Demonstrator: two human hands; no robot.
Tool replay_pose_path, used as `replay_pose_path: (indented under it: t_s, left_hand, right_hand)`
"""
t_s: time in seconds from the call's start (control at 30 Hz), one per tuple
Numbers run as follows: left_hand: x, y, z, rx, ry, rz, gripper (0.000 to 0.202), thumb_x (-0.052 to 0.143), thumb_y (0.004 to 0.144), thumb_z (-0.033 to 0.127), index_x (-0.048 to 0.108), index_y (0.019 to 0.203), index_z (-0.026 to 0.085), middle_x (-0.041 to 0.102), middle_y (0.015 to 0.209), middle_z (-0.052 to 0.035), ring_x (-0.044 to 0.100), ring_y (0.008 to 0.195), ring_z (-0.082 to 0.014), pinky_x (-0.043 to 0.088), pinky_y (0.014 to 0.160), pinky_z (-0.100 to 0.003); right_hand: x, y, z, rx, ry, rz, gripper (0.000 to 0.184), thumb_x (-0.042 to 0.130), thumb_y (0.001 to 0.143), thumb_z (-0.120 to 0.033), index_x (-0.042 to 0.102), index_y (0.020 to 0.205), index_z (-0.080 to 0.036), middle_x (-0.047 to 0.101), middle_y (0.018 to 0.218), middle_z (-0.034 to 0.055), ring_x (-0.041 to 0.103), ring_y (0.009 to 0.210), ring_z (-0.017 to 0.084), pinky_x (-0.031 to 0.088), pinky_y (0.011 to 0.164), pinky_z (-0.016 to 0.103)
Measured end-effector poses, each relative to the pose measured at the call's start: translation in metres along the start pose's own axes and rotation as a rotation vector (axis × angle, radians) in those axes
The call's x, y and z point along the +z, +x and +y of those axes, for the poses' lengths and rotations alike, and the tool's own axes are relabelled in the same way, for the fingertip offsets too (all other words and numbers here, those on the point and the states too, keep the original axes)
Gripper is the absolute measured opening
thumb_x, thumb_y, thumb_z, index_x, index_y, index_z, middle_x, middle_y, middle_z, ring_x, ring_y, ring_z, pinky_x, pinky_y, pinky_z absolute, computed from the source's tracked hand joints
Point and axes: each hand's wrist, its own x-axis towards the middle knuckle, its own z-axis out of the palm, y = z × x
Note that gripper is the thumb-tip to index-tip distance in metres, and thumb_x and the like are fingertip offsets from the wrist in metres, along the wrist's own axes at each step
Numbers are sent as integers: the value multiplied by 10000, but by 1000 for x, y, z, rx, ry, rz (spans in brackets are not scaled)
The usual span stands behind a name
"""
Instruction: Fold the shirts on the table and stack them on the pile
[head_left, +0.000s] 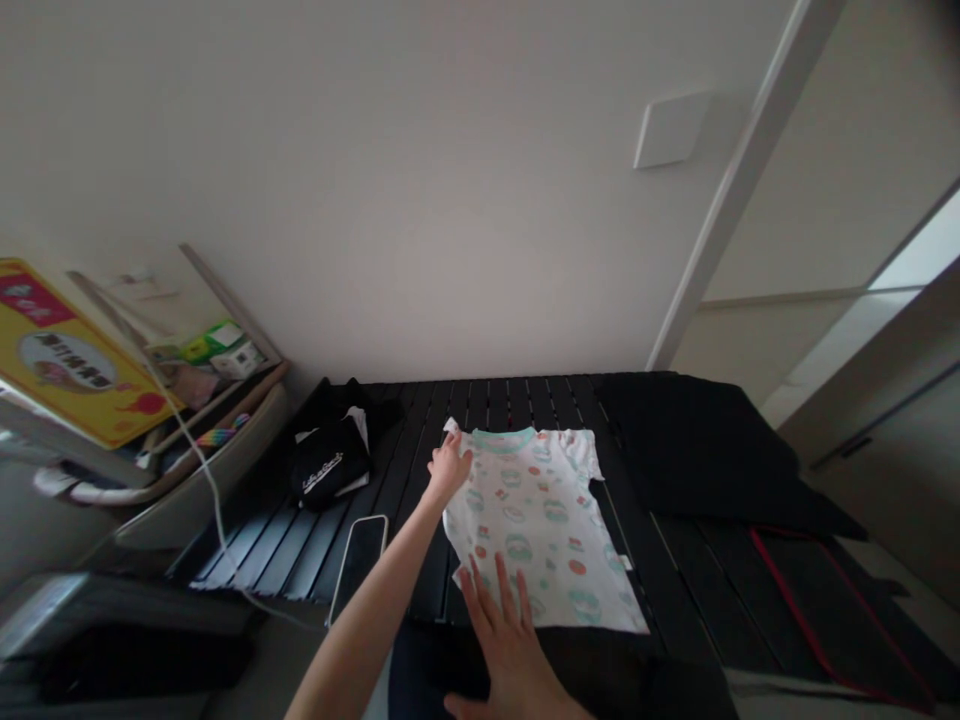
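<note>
A small white T-shirt point(536, 520) printed with mint-green and orange pictures lies spread out on a black slatted table. Its neckband is mint green and points away from me. My left hand point(448, 468) is at the sleeve on the left, its fingers bent and closed on the fabric there. Near the hem, my right hand point(506, 635) rests on the lower left part of the shirt with its fingers spread. A small white tag sticks out from the right side seam.
A phone point(360, 560) lies left of my left forearm on the slatted table point(427, 410). Behind it is a black bundle point(330, 460) with white lettering. Dark folded cloth point(697, 450) covers the right side. A cable point(217, 500) hangs by a cluttered cart point(202, 480) at left.
</note>
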Motion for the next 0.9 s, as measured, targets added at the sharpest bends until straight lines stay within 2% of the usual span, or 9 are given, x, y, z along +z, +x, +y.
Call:
replay_pose_path:
  t_s: [0.1,0.2,0.3,0.4,0.53,0.63,0.7,0.8,0.9]
  left_hand:
    - [12,0,29,197,-171,-86,584,531,872,346,401,1434,260,302,1542,-55,370,1354,-284,366,1070,-402]
    - [36,-8,39,364,-362,-44,580,446,924,383,313,1473,253,211,1571,-67,400,1343,-255,394,1055,-393]
    - [66,-24,26,412,-112,73,541,356,958,327,279,1485,232,238,1563,-61,291,1405,-232,280,1136,-440]
    - [90,-37,6,400,227,76,531,331,965,356,301,1477,221,281,1546,-56,206,1435,-249,178,1168,-491]
    - [102,-42,-4,383,381,100,550,304,969,410,279,1487,228,232,1563,-37,156,1446,-263,160,1171,-504]
    - [102,-40,-3,394,393,129,548,299,969,425,267,1491,259,213,1569,-19,145,1448,-264,156,1172,-505]
    - [102,-40,-2,393,386,140,544,310,966,434,269,1488,286,209,1571,-3,137,1450,-267,148,1173,-513]
    - [101,-41,-2,381,362,142,542,317,963,444,270,1485,305,207,1572,7,132,1450,-270,129,1175,-523]
    - [99,-42,-1,370,326,126,543,317,961,454,279,1482,307,209,1571,9,126,1451,-270,105,1178,-527]
  right_hand:
    - [4,-18,2,92,-121,181,1137,620,632,-734,37,1510,-306,-26,1578,96,-57,1374,521,57,1026,766]
    - [-3,-30,-1,211,-246,400,976,575,723,-677,124,1509,-315,21,1583,113,-7,1388,505,121,1025,751]
    - [-13,-33,0,191,-312,438,899,580,778,-577,113,1509,-339,41,1587,98,39,1412,454,151,1054,709]
    - [-19,-27,12,200,-338,426,836,583,801,-529,151,1499,-372,67,1591,68,65,1421,429,164,1067,685]
    - [-39,-8,54,431,-373,537,635,455,892,-530,305,1473,-322,113,1590,94,77,1424,419,179,1078,642]
    - [-74,12,99,714,-413,615,588,416,923,-479,332,1469,-275,172,1571,156,128,1410,438,180,1071,627]
    - [-98,23,128,869,-398,623,600,382,927,-518,307,1476,-289,221,1553,171,179,1398,440,191,1063,623]
    - [-119,36,161,917,-344,536,603,340,909,-597,324,1459,-351,218,1566,103,149,1416,402,180,1061,634]
    - [-119,44,175,839,-349,439,656,360,883,-615,316,1467,-319,179,1582,39,43,1443,343,114,1084,640]
